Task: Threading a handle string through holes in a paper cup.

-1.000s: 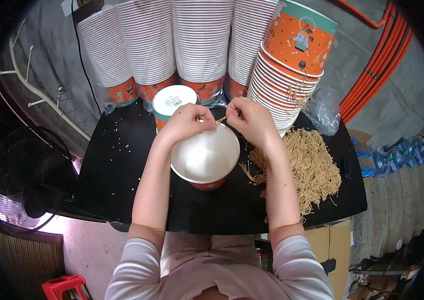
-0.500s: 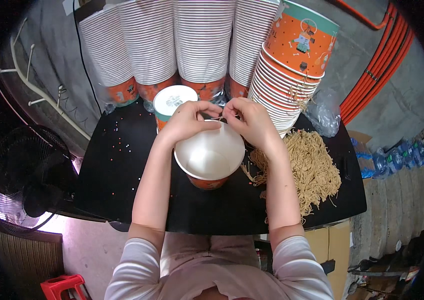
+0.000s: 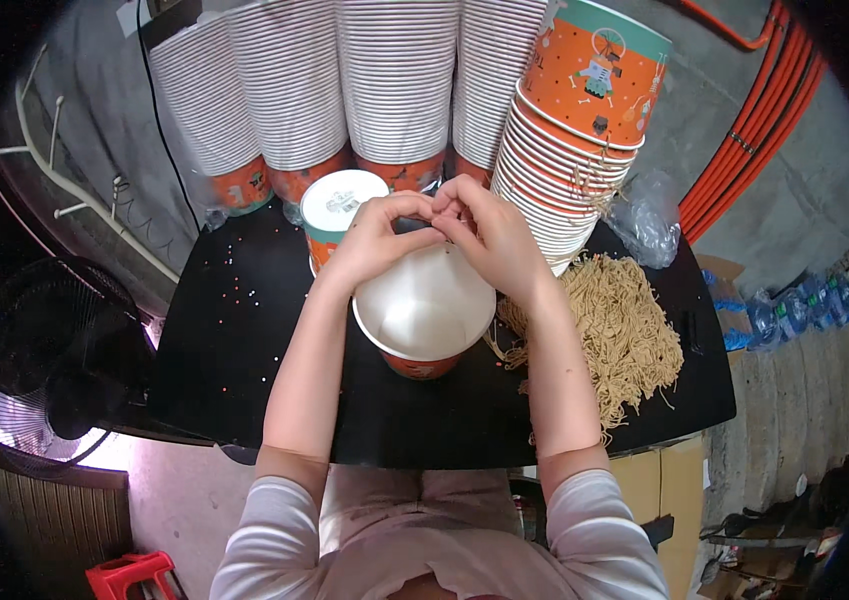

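Head view. Both hands meet over the far rim of the bucket (image 3: 425,312), a white-lined paper tub with an orange base that stands on the black table (image 3: 244,340) right in front of the person. The left hand (image 3: 376,235) comes in from the left, the right hand (image 3: 489,232) from the right; their fingertips touch at the middle, just above the rim. Fingers of both hands are pressed together in a fine pinch. What they pinch looks like a thin cord; a short pale line drops from the pinch toward the rim, but it is too small to be sure.

Key relation: the bucket lies below and nearer the person than the pinch point, mouth facing up and tipped slightly toward the camera. The pinch sits over the far edge, not over the middle of the opening. Neither hand is clearly nearer; both are level with it, mirrored.

The heap of cords (image 3: 612,335), tan and tangled, lies on the table to the right of the bucket, close to the right forearm, so the right hand is the nearer one to it.

Beyond the hands: a lidded cup (image 3: 341,200) just behind the left hand, and tall stacks of buckets (image 3: 394,80) along the back of the table. A fan (image 3: 39,350) stands at the left, off the table.
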The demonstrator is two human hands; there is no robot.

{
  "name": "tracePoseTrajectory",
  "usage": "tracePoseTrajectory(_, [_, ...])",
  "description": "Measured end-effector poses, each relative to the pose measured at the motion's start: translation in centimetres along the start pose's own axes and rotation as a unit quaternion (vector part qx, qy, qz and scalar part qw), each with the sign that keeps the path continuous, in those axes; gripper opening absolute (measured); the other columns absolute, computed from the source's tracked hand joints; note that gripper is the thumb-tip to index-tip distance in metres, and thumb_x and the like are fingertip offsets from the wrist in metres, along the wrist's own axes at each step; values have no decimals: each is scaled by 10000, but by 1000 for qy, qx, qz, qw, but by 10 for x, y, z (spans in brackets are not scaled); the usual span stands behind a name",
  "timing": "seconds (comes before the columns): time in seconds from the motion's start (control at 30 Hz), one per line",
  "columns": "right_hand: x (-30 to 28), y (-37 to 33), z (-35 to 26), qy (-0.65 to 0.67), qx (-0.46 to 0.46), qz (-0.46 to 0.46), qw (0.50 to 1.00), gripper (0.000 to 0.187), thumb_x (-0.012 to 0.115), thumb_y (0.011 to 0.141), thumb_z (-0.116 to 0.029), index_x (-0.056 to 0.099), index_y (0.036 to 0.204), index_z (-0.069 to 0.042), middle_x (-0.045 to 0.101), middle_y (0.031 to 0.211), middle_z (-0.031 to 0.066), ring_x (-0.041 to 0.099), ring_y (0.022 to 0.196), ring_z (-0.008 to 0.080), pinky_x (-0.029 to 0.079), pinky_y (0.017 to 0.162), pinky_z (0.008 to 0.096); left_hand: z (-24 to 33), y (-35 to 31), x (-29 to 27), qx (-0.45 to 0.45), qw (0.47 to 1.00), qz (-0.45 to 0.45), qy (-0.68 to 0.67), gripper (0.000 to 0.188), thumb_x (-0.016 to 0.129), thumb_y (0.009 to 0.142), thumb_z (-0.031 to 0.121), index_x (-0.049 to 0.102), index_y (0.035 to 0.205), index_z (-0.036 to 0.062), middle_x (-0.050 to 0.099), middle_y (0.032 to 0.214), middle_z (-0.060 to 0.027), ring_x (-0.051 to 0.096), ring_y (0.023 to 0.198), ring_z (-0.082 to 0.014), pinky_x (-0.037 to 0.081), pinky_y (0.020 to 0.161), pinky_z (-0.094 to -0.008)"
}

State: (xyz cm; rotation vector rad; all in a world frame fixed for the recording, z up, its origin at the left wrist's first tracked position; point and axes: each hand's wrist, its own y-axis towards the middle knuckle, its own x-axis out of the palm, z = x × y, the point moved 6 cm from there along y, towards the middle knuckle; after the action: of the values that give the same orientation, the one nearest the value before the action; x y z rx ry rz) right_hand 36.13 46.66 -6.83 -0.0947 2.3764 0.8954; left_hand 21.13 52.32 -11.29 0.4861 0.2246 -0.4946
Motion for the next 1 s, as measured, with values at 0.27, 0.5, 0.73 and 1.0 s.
tracePoseTrajectory(0.27, [-8,-1,-11,13,-4,13,1000,131,644,965,-133,595,1041,-39,687,888,125,698,827,323,526,717,406,-4,0,7,-16,999,-30,3,196,833,838,121,767,988,12,751,1130,-74,685,1074,-191,515,970,-331])
tracePoseTrajectory(0.5, [-37,-11,-40,87,-13,110,990,151,698,944,-38,590,1049,-41,580,795,21,511,659,94,427,604,256,6,-3,7,-20,998,-50,16,145,798,859,100,791,968,5,783,1048,-99,725,1013,-184,550,934,-328])
tracePoseTrajectory(0.73, [-54,-18,-61,183,-75,213,957,160,684,952,47,575,1045,-27,551,852,-49,434,702,9,360,600,186,17,-11,2,-112,990,-76,42,152,789,881,49,784,1025,2,778,928,-48,716,868,-86,563,760,-239])
tracePoseTrajectory(1.0, [-61,-21,-53,118,-38,272,954,134,684,965,8,577,1037,-27,556,831,-45,433,668,16,353,581,196,17,-10,2,-57,995,-54,64,137,770,889,33,741,1019,-1,742,879,-9,668,796,-53,540,718,-232])
